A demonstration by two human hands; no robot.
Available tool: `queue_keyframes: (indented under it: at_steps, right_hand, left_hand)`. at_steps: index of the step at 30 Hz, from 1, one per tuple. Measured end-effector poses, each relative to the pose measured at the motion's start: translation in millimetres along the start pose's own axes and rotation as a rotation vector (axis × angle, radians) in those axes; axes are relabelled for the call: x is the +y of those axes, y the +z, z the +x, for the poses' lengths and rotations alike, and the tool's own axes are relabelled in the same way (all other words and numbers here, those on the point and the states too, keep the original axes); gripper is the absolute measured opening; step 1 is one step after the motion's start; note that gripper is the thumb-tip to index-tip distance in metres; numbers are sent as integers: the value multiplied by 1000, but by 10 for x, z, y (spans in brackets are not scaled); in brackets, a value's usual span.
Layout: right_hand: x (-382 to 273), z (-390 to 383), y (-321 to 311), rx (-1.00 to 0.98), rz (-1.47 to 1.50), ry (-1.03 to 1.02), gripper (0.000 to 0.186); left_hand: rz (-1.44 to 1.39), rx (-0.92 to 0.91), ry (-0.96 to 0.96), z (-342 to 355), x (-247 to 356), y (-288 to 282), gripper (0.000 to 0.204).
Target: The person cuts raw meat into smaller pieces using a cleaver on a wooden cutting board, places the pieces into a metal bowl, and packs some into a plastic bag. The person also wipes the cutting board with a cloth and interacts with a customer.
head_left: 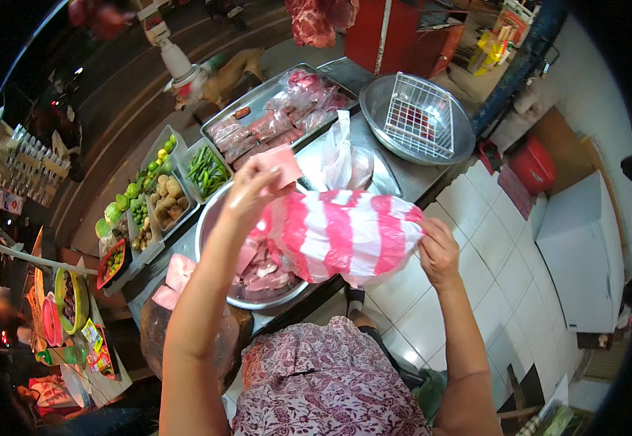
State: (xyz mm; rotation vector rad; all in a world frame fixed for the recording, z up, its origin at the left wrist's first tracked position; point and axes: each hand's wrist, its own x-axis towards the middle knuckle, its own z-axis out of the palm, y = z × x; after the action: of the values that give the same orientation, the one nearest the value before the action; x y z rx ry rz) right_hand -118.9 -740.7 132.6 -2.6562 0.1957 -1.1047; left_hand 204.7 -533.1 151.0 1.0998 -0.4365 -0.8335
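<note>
My left hand (253, 190) is closed on a flat, pale pink slab of meat (281, 164), raised above the far side of a metal basin. Cut pieces of meat (265, 275) lie inside the basin (258, 302). To the right, the fingers of my right hand (441, 251) pinch the end of a pink-and-white striped plastic bag (352, 231). The bag looks puffed out and stretches sideways over the basin's right part, hiding it. Whether anything is inside the bag I cannot tell.
Wrapped meat packs (269, 125) fill a metal tray at the back. A wide metal bowl (463, 138) holds a white wire rack (419, 116). Green peppers (205, 171) and other vegetables stand left. More meat slabs (179, 272) rest on a round wooden block (158, 338); meat (312, 25) hangs above.
</note>
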Motion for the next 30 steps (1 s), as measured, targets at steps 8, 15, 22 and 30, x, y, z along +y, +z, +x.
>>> queue_keyframes:
  at_steps: [8,15,22,30]
  right_hand:
    - [1411,182,-217,-106,-32,13,15]
    - [1963,583,-267,-153,40,52,20]
    - [1871,992,53,-34,172,0,14]
    - [1499,1136,325,-92,193,52,20]
  left_hand:
    - [-214,275,-163,1979,-1759,671,22]
    - [1059,170,-95,1896,-1942,805,85]
    - [811,-359,65,856,-1455,1412,101]
    - [634,-201,-117,564,-1737,1591,27]
